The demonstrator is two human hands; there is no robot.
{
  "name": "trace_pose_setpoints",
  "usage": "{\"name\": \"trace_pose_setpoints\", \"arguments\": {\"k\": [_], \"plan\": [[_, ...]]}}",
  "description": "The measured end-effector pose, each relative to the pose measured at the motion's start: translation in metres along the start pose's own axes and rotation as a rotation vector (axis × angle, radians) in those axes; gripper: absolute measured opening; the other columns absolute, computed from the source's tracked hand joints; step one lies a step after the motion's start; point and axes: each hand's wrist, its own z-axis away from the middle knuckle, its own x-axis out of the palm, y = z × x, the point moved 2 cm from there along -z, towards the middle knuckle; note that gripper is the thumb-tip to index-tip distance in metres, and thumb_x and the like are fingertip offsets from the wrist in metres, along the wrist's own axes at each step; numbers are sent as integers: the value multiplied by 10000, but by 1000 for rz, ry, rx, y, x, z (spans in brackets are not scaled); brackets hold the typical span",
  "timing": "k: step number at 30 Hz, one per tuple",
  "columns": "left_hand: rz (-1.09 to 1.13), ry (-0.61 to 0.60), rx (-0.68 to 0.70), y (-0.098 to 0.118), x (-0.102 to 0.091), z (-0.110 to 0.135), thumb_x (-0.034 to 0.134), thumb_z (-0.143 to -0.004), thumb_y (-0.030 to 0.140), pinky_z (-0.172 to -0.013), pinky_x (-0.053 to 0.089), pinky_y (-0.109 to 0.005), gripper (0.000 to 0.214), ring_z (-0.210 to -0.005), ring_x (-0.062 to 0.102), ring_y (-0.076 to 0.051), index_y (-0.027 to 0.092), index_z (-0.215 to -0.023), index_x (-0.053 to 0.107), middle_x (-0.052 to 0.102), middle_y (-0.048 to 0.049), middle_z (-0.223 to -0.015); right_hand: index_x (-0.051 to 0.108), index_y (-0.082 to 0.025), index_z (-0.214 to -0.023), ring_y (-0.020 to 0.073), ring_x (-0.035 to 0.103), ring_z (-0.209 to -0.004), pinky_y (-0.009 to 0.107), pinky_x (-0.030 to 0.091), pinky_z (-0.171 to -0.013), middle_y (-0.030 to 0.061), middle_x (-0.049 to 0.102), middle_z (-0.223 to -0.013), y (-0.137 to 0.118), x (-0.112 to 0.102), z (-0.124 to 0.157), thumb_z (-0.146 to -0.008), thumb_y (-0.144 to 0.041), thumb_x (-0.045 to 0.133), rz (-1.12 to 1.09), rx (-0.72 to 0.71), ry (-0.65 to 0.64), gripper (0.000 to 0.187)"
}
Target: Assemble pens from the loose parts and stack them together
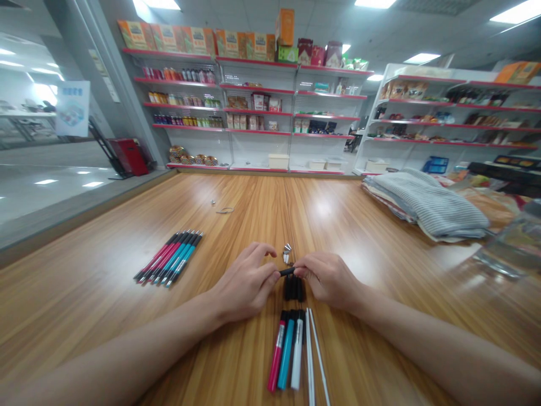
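Between my left hand [249,279] and my right hand [332,279] a short black pen barrel piece [287,272] lies crosswise, its left end pinched by my left fingers and its right end by my right. More black pen pieces [293,290] lie on the table just below it. Small silver pen parts [287,248] lie behind the hands. Nearer to me are a pink pen barrel [276,352], a blue pen barrel [287,354] and a white pen barrel [297,352], side by side. Thin white refills [310,361] lie to their right.
Several whole pens [171,256] lie in a row at the left of the wooden table [105,338]. A small ring-like loop [225,210] lies farther back. Folded striped cloth [431,203] and a clear container [513,242] are at the right. Stocked shelves [257,113] stand beyond.
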Motion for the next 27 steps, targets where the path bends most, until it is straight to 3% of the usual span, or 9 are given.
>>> {"name": "trace_pose_setpoints", "arguments": {"k": [12, 20, 27], "plan": [[-4, 44, 20, 0, -1, 1, 495, -879, 232, -989, 403, -450, 181, -1177, 423, -270, 150, -826, 647, 458, -135, -1239, 593, -165, -884, 146, 592, -695, 253, 418, -637, 39, 653, -768, 0, 0, 0, -920, -202, 488, -11, -5, -4, 117], [19, 86, 21, 2, -3, 1, 530, -865, 231, -981, 422, -416, 148, -1167, 436, -257, 146, -813, 639, 469, -136, -1241, 597, -163, -895, 144, 595, -690, 255, 423, -638, 40, 656, -769, 0, -1, 2, -914, -200, 498, -11, -14, 5, 107], [-2, 56, 58, 6, -7, -1, 504, -872, 195, -1003, 400, -481, 162, -1195, 416, -278, 153, -826, 654, 474, -135, -1257, 597, -166, -866, 136, 584, -652, 245, 412, -603, 38, 650, -743, -3, -2, 0, -905, -190, 499, -1, -69, 39, 109]]}}
